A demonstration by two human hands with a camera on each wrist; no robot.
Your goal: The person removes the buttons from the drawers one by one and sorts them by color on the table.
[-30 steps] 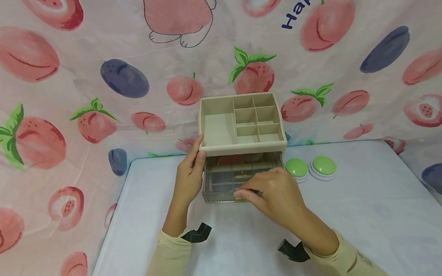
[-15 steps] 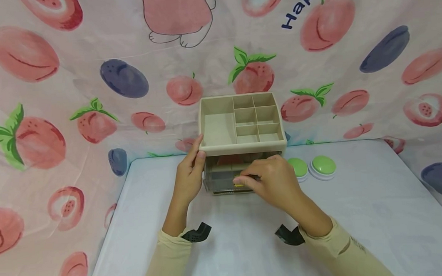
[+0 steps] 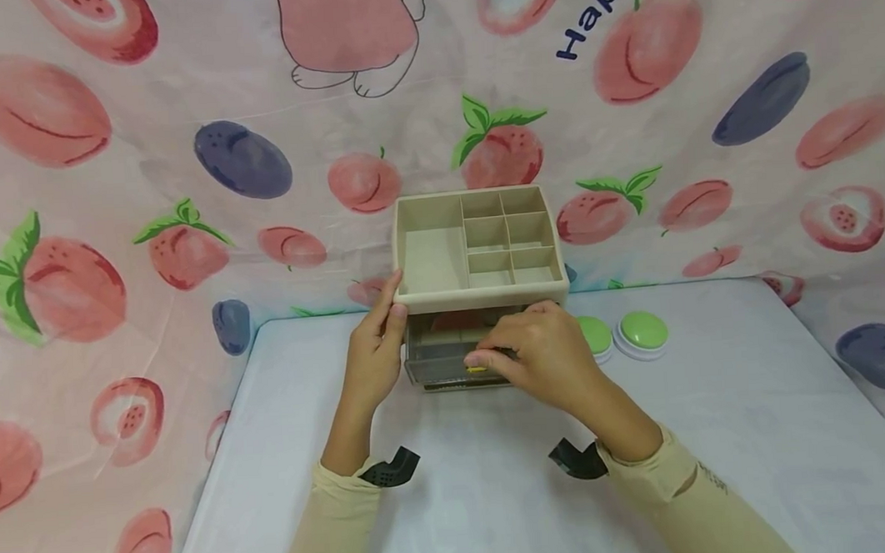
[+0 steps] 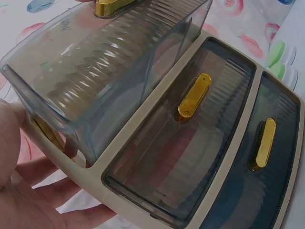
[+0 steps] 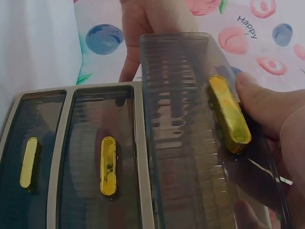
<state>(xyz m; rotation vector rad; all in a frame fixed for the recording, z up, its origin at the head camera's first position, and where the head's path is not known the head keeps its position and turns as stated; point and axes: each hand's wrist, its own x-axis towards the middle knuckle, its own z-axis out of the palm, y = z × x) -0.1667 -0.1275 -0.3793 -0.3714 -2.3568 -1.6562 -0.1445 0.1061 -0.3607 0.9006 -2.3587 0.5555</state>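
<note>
A cream desktop organizer with see-through drawers stands against the backdrop. Its top drawer is pulled out; the middle drawer and bottom drawer are in. My left hand holds the organizer's left side, thumb at the front corner and fingers along the side wall. My right hand grips the front of the pulled-out drawer, thumb right beside its gold handle. In the right wrist view, the curled fingers are partly hidden behind the drawer front.
Two green-topped round push buttons stand right of the organizer, one partly behind my right hand. The organizer's top has a large compartment and several small ones. A fruit-print cloth hangs behind the white table.
My right hand has moved away from me towards the organizer, and the drawer front sticks out less than a second ago. The left hand keeps its hold. The head view has shifted slightly.
</note>
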